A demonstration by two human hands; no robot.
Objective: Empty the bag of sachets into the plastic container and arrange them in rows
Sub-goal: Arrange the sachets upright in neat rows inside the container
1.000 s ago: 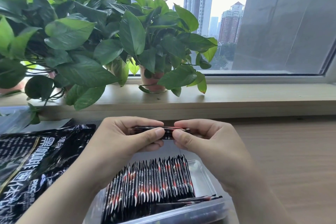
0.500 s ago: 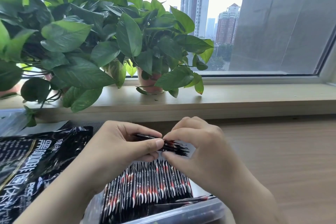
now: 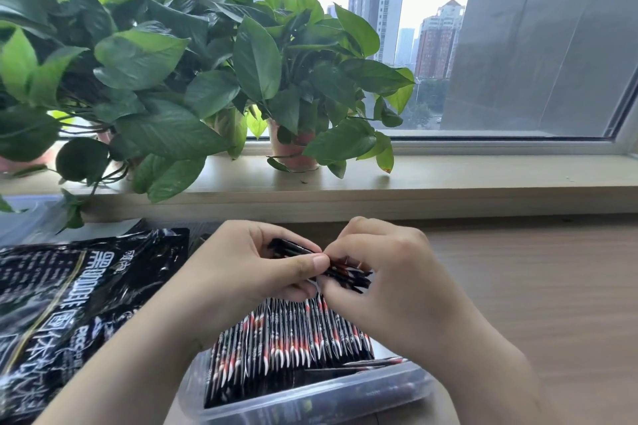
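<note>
A clear plastic container [image 3: 397, 386] sits on the wooden desk in front of me, with a row of black-and-red sachets [image 3: 286, 338] standing on edge inside. A few more sachets lie flat along its near side. Just above the row, my left hand [image 3: 241, 272] and my right hand [image 3: 390, 272] both pinch a small stack of sachets [image 3: 348, 276], which tilts down to the right. The black bag [image 3: 69, 304] with white lettering lies flat and crumpled to the left of the container.
Potted leafy plants [image 3: 172, 79] stand on the window sill [image 3: 483, 183] behind the desk, some leaves hanging over the bag. Bare wooden desk [image 3: 552, 304] stretches to the right. A clear plastic item [image 3: 27, 214] lies at the far left.
The stack in my hands has come down from a level hold closer to the row and now tilts down to the right. My right hand has curled over its end.
</note>
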